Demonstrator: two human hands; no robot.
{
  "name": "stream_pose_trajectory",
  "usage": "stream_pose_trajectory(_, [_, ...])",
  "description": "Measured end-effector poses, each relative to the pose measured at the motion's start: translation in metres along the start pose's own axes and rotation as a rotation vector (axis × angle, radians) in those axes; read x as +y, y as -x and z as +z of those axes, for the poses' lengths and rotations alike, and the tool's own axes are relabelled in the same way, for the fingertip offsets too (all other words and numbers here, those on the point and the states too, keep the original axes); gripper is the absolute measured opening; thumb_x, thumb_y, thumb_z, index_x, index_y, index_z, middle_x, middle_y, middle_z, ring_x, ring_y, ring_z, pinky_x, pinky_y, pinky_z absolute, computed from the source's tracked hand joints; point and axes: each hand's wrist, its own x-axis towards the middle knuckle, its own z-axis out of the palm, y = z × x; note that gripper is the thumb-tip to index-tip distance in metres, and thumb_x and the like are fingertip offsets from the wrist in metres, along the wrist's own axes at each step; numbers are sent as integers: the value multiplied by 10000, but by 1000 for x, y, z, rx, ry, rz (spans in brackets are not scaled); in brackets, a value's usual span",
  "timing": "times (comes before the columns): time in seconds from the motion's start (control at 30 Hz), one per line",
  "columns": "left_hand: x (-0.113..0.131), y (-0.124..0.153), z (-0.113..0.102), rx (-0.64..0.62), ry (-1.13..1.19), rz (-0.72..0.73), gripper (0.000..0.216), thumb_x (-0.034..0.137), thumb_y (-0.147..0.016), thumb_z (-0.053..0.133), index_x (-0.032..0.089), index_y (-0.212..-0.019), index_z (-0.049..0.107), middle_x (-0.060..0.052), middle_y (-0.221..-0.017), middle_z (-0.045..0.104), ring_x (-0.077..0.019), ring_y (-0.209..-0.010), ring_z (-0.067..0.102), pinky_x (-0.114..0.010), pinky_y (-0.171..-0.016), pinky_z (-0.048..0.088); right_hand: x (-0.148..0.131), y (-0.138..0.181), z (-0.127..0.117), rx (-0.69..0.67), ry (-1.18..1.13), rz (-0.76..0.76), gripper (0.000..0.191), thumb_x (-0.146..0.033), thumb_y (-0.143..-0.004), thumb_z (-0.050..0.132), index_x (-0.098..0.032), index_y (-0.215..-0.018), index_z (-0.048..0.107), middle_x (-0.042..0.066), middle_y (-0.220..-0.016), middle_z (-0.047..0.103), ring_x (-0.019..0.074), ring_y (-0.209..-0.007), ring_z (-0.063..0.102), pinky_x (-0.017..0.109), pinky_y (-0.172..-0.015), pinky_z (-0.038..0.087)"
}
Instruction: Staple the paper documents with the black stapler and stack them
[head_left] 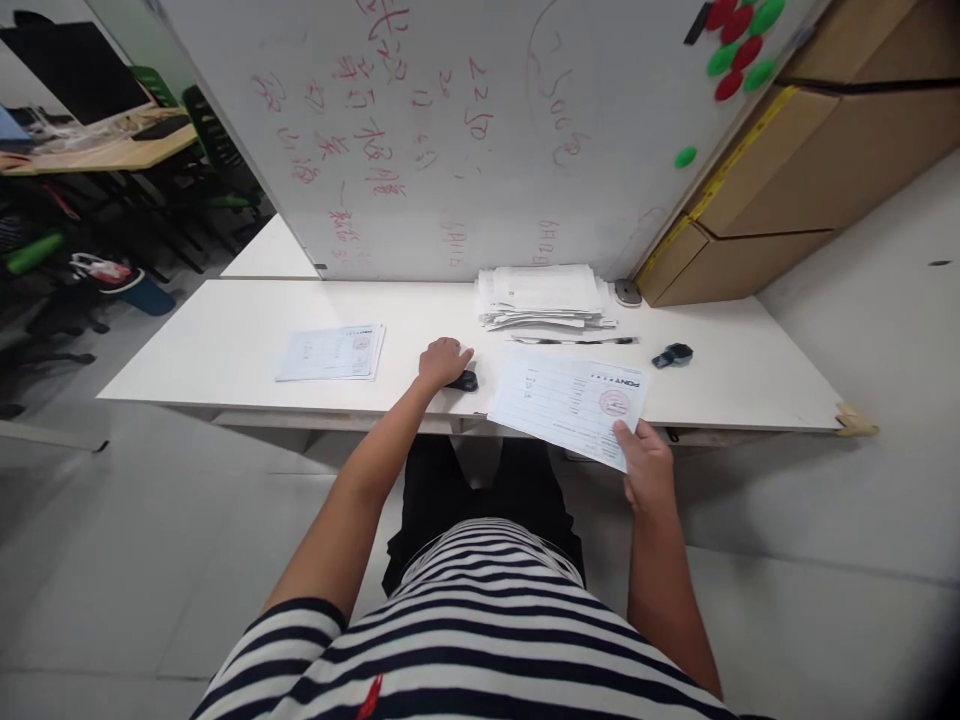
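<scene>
My left hand (442, 362) is on a small black object that looks like a stapler (466, 381), with its fingers curled over it on the white table; part of the object is hidden under the hand. In my right hand (646, 462) a printed paper form (566, 400) with a red round stamp is pinched at its lower right corner. The form's left part reaches over the table edge, close to the stapler. A pile of similar stamped forms (330, 352) lies to the left. Behind, a pen (574, 341) rests in front of a thick stack of papers (544, 290).
The white table (202, 340) meets a whiteboard (420, 220) with red writing and magnets. Cardboard boxes (750, 260) are stacked at the right, near a dark watch-like object (673, 355) and a round grey item (627, 292). A bin (146, 292) stands at left.
</scene>
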Motion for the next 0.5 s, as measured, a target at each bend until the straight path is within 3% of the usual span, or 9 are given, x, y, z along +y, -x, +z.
stream_pose_trajectory(0.13, [0,0,1,22,-2,5,540,610,-879,311,231,-1164,570,-104,-1330,536,-310,-1197,480,-442,-937,412,-4,2,-13,-48,32,1,394,-427,-682,789,-210,-999,702,54,-978,748,258,-904,699,431,-842,562])
stream_pose_trajectory(0.5, [2,2,-1,31,19,10,486,597,-888,316,242,-1071,593,-89,-1280,563,-309,-1177,484,-437,-928,414,18,-5,-2,-49,44,33,385,-431,-699,775,-206,-1002,699,48,-1022,740,230,-903,691,408,-847,557])
